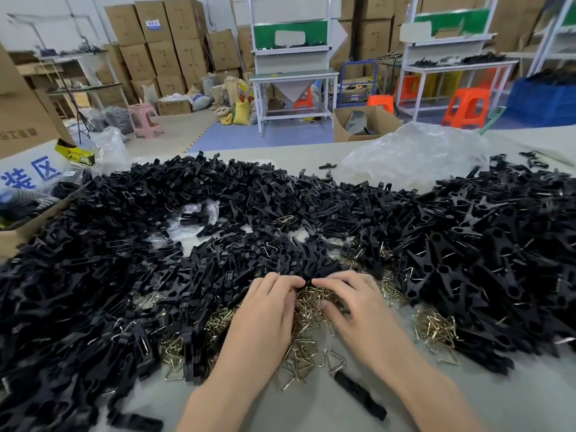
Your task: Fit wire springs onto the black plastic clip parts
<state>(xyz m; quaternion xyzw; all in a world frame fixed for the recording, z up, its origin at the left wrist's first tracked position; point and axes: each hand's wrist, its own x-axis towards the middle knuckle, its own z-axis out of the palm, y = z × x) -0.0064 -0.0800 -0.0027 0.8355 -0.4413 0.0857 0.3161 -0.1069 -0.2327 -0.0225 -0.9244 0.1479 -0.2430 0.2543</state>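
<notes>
Brassy wire springs [307, 308] beneath | left hand [265, 316], right hand [358, 310] palms-down, fingers curled, tips meeting | grip unclear

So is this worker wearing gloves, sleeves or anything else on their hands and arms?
No. The left hand and the right hand are both bare, with no gloves, and no rings show on the fingers in view. The left forearm and the right forearm are bare too: no sleeve, cuff, watch or wristband shows down to the picture's bottom edge.
</notes>
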